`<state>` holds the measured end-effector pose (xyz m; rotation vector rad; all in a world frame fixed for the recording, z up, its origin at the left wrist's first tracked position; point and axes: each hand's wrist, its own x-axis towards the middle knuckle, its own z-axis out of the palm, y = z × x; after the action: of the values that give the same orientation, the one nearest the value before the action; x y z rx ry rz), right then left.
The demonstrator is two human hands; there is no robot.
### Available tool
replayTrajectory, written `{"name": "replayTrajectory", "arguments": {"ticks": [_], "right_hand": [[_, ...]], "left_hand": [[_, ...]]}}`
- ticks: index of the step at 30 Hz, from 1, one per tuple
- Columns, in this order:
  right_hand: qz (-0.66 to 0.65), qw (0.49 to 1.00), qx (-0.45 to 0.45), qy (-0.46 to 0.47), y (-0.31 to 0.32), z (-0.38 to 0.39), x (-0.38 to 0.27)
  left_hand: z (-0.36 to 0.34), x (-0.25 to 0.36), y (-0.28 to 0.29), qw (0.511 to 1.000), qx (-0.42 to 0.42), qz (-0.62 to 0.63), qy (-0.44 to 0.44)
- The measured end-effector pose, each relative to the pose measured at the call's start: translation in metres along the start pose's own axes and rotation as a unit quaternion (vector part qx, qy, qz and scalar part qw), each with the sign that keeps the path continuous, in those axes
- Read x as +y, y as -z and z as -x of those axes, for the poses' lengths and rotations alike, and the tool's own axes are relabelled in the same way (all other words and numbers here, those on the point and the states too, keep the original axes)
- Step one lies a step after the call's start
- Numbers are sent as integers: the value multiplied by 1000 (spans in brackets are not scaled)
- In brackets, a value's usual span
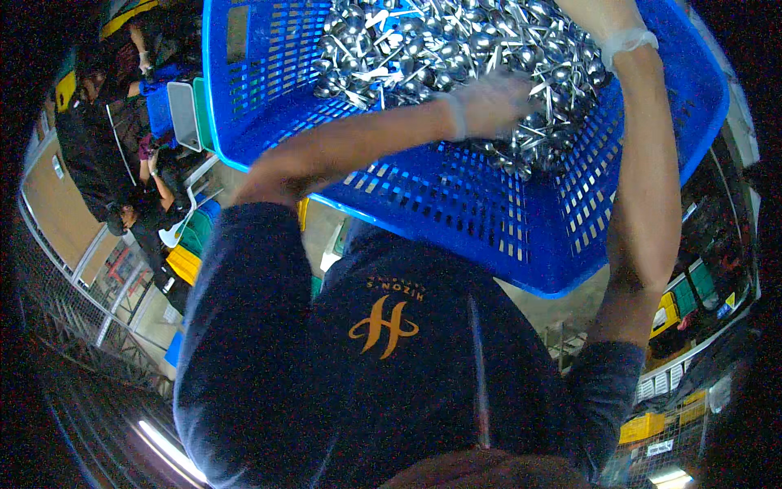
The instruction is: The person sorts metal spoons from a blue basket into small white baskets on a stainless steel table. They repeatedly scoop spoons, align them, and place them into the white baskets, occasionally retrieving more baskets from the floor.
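Observation:
A large blue plastic basket (472, 216) with slotted walls is in front of me, tilted in the view. Inside lies a big heap of shiny metal spoons (444, 49). My left hand (494, 106) reaches across the near rim into the heap and touches the spoons; motion smears its fingers. My right hand (599, 20) is over the right part of the heap, near the top edge of the picture, with its fingers cut off from view. Both hands seem to wear thin see-through gloves that end at the wrist.
At the left, people in dark clothes work beside a grey tray (184, 116) and a blue bin (157, 108). A white chair (177, 226) and a yellow crate (184, 262) stand below them. More crates, yellow (664, 316) and green (692, 285), are at the right.

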<state>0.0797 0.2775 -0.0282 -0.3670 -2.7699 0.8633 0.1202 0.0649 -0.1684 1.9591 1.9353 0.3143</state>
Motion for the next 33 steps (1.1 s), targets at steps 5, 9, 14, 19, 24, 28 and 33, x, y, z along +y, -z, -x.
{"name": "replayTrajectory", "arguments": {"ticks": [5, 9, 14, 19, 24, 28, 33], "right_hand": [[-11, 1000, 6, 4, -1, 1, -6], [-1, 1000, -12, -23, 2, 0, -11], [-6, 1000, -11, 2, 0, -1, -7], [-17, 1000, -16, -15, 13, 1, 0], [-72, 993, -74, 52, -11, -16, -14], [-30, 998, -44, 36, 4, -6, 5], [11, 999, -38, 22, 14, 4, 8]], "left_hand": [[-34, 12, -27, 992, -97, -69, 37], [-21, -3, -21, 989, -109, -70, 71], [30, -29, -20, 985, -130, -33, 106], [70, -46, -2, 971, -200, -88, 102], [192, -60, 6, 966, -219, 70, 115], [131, -108, 25, 874, -475, 29, 103], [2, -110, 65, 969, -140, -55, 195]]}}
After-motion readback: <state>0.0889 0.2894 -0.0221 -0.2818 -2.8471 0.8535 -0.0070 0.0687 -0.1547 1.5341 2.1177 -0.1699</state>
